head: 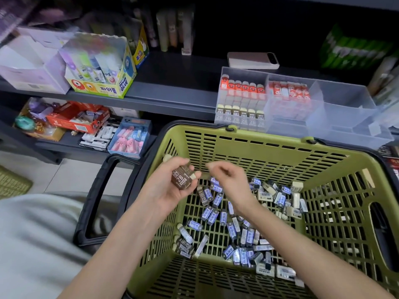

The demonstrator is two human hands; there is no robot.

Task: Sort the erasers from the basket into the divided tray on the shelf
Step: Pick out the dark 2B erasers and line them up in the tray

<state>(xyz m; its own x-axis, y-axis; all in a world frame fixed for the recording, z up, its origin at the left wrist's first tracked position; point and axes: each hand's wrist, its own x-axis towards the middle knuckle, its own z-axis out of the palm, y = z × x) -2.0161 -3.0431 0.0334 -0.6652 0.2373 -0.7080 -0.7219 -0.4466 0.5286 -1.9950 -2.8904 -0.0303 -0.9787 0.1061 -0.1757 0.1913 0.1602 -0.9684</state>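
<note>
Brown-sleeved 2B erasers (pixel 182 179) sit stacked in the left hand (pixel 166 190), thumb and curled fingers clamped round them, above the far-left corner of the green slatted plastic basket (pixel 323 160). The right hand (pixel 226 178) hovers just beside, blurred, fingers curled; whether it pinches anything I cannot tell. On the basket floor lie blue-sleeved erasers (pixel 212 213). Behind, the clear divided tray (pixel 345 108) stands on the dark shelf (pixel 172 87).
</note>
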